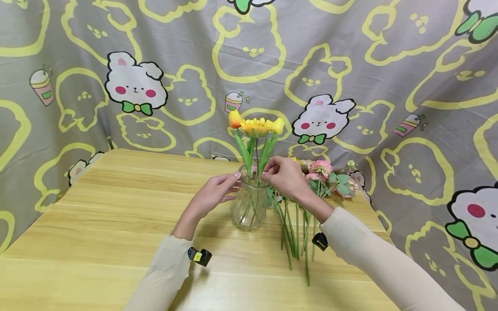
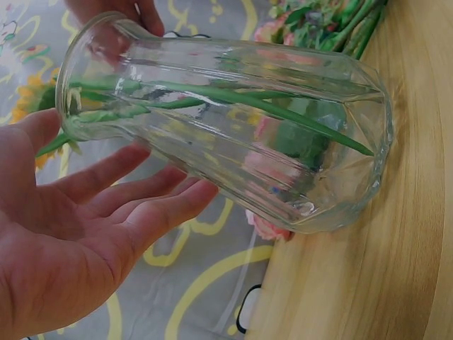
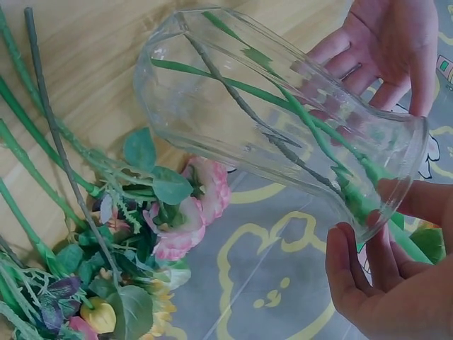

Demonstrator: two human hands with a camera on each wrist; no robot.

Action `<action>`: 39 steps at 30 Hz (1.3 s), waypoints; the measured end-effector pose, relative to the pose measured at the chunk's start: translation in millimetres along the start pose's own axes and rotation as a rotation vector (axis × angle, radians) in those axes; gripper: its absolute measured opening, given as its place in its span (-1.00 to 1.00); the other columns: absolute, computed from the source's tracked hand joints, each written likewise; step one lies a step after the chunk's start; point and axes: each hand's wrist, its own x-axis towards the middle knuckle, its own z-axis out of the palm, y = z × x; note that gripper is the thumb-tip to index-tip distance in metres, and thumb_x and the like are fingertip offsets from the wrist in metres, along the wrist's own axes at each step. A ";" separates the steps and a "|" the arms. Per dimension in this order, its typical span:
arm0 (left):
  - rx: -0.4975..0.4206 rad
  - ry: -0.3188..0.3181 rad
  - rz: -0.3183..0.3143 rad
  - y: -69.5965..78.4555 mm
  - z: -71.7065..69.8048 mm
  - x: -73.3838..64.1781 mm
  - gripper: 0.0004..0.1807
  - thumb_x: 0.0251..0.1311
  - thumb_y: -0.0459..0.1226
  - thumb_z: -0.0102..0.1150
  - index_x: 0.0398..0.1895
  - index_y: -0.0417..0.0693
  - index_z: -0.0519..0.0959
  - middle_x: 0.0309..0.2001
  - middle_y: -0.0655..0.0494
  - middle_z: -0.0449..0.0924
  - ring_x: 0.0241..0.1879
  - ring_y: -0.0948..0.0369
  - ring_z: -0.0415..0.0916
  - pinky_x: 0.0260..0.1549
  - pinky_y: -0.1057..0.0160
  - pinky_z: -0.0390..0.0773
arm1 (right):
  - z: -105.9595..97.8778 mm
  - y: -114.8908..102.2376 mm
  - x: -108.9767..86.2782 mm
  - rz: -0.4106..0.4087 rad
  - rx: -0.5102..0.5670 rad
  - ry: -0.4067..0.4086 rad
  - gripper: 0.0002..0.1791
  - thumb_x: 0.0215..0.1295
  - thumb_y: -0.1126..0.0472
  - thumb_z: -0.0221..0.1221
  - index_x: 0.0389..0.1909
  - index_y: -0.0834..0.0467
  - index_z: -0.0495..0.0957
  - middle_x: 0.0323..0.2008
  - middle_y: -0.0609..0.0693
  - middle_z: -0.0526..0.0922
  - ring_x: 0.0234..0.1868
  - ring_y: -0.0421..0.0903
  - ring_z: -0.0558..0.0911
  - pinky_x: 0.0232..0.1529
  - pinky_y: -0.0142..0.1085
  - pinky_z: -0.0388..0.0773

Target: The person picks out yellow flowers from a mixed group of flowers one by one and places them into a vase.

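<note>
A clear ribbed glass vase [image 1: 249, 207] stands upright on the wooden table, holding a sunflower [image 1: 256, 127] between an orange-yellow tulip [image 1: 235, 119] and a yellow tulip [image 1: 277, 126]. Their stems [image 3: 283, 99] cross inside the glass. My right hand [image 1: 285, 177] is at the vase mouth, with thumb and forefinger pinching the yellow tulip low on its stem, by the rim. On the other side, my left hand [image 1: 214, 192] has its thumb at the rim [image 2: 65, 92]. Its other fingers [image 2: 159, 212] extend loosely alongside the glass.
Pink flowers [image 1: 320, 168] and other blooms with green leaves lie at the table's back right. Their long stems [image 1: 297, 233] point toward the front edge. A patterned grey curtain [image 1: 186, 52] hangs behind the wooden table [image 1: 116, 224].
</note>
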 end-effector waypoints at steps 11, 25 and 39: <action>0.008 -0.002 0.001 0.5 0.5 -0.6 -0.27 0.51 0.17 -0.08 0.41 -0.24 0.40 0.30 -0.23 0.51 0.33 -0.13 0.47 0.24 0.00 0.60 | -1.2 0.2 -2.1 0.038 0.033 0.020 -0.88 0.35 0.19 0.24 -0.17 0.12 0.63 -0.34 0.01 0.70 -0.43 -0.08 0.63 -0.36 -0.23 0.59; 0.007 0.003 -0.007 0.5 -0.3 -1.5 -0.25 0.49 0.20 -0.07 0.40 -0.23 0.40 0.31 -0.22 0.50 0.33 -0.10 0.47 0.27 0.00 0.58 | -23.3 24.0 3.2 0.107 0.039 0.136 -0.80 0.40 0.18 0.13 -0.07 0.16 0.62 -0.30 0.11 0.72 -0.48 -0.03 0.61 -0.45 -0.22 0.54; 0.012 -0.008 -0.004 0.2 -0.9 -2.0 -0.23 0.45 0.25 -0.06 0.40 -0.18 0.41 0.33 -0.20 0.48 0.35 -0.10 0.46 0.30 -0.02 0.55 | -7.9 89.7 9.7 0.176 -0.096 0.158 -0.74 0.40 0.17 0.16 -0.10 0.28 0.65 -0.34 0.17 0.71 -0.58 -0.11 0.53 -0.53 -0.29 0.47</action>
